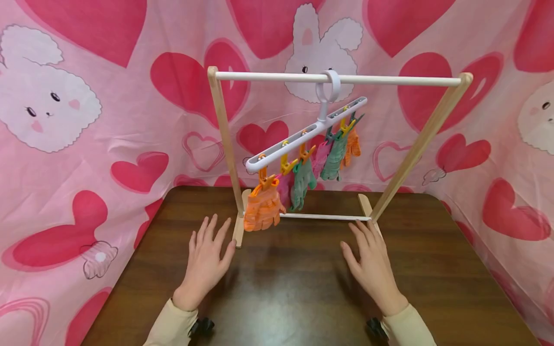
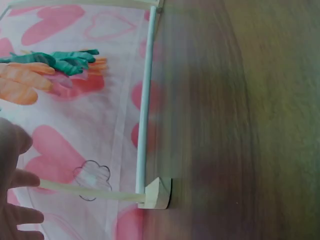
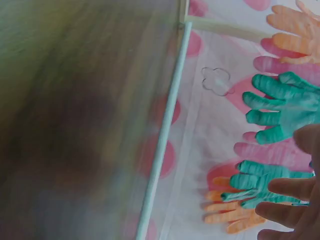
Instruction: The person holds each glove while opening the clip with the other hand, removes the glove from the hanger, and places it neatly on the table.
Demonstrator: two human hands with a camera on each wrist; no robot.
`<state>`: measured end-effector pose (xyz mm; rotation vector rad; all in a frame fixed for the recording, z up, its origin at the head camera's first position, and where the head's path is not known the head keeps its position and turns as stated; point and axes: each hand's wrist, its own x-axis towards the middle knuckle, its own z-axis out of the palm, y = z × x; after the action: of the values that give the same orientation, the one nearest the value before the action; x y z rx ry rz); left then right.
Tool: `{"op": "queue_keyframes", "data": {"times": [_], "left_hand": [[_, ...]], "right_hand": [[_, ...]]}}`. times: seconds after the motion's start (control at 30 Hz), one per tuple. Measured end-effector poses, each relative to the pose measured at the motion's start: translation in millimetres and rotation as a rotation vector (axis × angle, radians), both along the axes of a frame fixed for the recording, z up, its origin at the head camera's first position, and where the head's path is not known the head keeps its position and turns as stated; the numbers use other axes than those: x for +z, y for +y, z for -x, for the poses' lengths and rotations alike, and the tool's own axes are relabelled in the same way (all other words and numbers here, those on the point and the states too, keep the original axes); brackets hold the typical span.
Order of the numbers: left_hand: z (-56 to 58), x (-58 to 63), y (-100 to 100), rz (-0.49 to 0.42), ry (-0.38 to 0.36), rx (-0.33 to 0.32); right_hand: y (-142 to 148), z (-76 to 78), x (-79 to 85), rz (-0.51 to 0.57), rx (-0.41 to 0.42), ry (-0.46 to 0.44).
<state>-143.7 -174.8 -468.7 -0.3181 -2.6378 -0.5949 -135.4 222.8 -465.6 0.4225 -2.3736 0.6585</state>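
Spread with fingers straight, my left hand (image 1: 205,259) hovers low near the rack's left foot (image 1: 238,233) in the head view. My right hand (image 1: 372,264) reaches close to the right foot (image 1: 365,205), fingers extended and holding nothing. Between and beyond them a wooden drying rack (image 1: 225,139) carries a white clip hanger (image 1: 285,148), its ring over the top rail (image 1: 389,80). Small gloves dangle from orange, yellow and dark clips: an orange glove (image 1: 261,206) in front, green gloves (image 1: 303,185), pink ones (image 1: 321,156) and another orange glove (image 1: 352,148) behind.
A dark brown wooden table (image 1: 285,283) bears the rack. A white lower bar (image 1: 320,216) joins its feet. Pink cloth (image 1: 138,105) with hearts and rabbits surrounds the table at the back and sides. Dark wrist straps (image 1: 201,327) show at the sleeves.
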Motion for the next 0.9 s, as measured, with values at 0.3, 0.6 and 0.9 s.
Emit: {"op": "queue_keyframes", "data": {"times": [0.3,0.6,0.9], "left_hand": [[4.3,17.4,9,-0.243,0.223,-0.050],[10.2,42.9,19,-0.456,0.259,-0.165],[17.0,73.3,38,-0.604,0.195,-0.291]], "right_hand": [[-18,10.5,32.1,0.085,0.113,0.073],[-46,17.5,74.9,0.171,0.227,0.040],[-75,21.6,109.7,0.241,0.374,-0.009]]}}
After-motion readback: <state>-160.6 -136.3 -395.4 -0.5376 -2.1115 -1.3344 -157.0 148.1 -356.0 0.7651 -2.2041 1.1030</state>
